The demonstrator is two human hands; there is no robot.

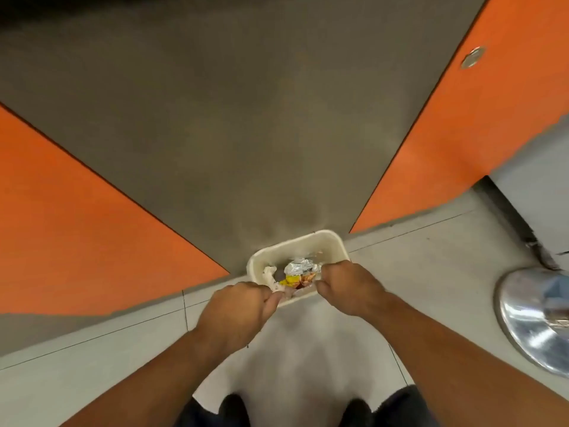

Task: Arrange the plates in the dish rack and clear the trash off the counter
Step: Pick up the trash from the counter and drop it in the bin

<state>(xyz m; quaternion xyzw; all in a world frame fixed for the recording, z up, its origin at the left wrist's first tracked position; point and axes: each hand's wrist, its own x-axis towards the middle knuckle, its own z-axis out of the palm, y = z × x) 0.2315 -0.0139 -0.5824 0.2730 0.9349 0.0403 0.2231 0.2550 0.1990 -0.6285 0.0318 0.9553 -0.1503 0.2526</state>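
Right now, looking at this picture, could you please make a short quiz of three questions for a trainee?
1. True or false: the left hand and the right hand both hold the cream rectangular tray by its near rim.
2. What lies in the tray? A: crumpled silver foil; B: a glass cup; C: a steel spoon.
3. Fill in: the shiny round metal base stands at the person's ___ side.
Key: 1 true; 2 A; 3 right.

Orange panels (77,217) flank grey wall (246,118); pale tiled floor (415,272).
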